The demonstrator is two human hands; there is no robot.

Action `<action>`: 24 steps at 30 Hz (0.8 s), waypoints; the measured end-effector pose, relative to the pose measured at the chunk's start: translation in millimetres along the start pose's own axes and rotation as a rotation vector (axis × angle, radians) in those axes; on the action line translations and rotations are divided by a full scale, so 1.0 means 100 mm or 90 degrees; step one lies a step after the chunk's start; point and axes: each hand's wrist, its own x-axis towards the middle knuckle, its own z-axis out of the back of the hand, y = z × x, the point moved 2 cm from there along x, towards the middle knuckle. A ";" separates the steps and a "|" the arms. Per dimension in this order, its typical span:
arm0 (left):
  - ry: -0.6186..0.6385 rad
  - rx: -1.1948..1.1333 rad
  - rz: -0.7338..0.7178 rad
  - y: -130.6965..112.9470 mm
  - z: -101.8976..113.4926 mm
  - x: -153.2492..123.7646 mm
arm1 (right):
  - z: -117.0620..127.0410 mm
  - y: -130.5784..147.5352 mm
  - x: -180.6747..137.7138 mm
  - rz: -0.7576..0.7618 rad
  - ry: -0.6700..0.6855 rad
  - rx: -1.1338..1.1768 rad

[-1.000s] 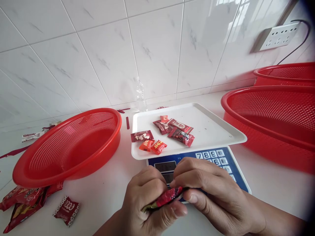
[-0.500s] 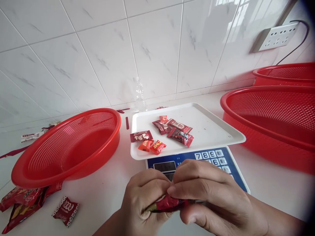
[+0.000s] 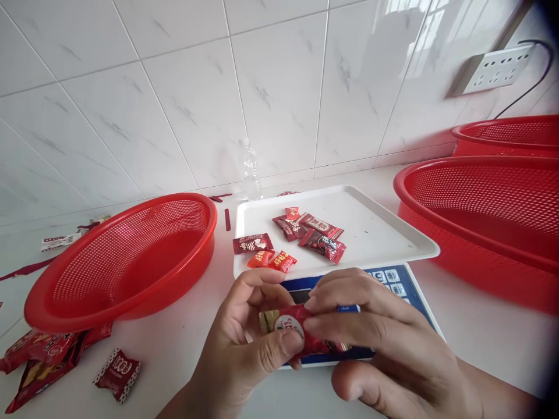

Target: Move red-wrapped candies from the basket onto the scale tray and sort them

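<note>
My left hand [image 3: 251,343] pinches a small red snack packet [image 3: 286,323] with a gold end and a round white label, its thumb across the front. My right hand [image 3: 384,337] lays its fingertips over the packet's right part, while its thumb stands apart below. Both hands are in front of the blue keypad panel of a scale [image 3: 421,297], hiding much of it. On the scale's white tray [image 3: 375,233], just beyond the hands, lie dark red snack packets [image 3: 323,244] and small orange-red wrapped sweets [image 3: 282,261].
A red perforated basket [image 3: 205,262] stands at left, with red snack bags [image 3: 48,355] by its near rim and a dark red packet [image 3: 117,375] closer. More red baskets [image 3: 419,233] stand at right. A clear plastic bottle [image 3: 250,171] is near the tiled wall.
My left hand has turned the packet so its labelled front shows, and its fingers have opened out behind it. My right thumb has come away from the packet.
</note>
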 end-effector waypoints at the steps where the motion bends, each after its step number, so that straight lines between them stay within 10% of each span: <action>1: -0.007 0.003 -0.008 0.00 0.00 0.00 | -0.02 -0.01 -0.01 -0.032 -0.014 0.018; 7: -0.030 0.037 -0.052 -0.01 -0.03 0.01 | -0.07 -0.06 -0.02 -0.260 0.031 0.160; 17: -0.004 0.209 0.056 -0.04 -0.09 -0.02 | -0.10 -0.05 0.01 -0.217 0.058 0.222; 24: 0.038 0.325 0.069 -0.08 -0.16 0.03 | -0.15 -0.07 0.00 -0.357 0.120 0.325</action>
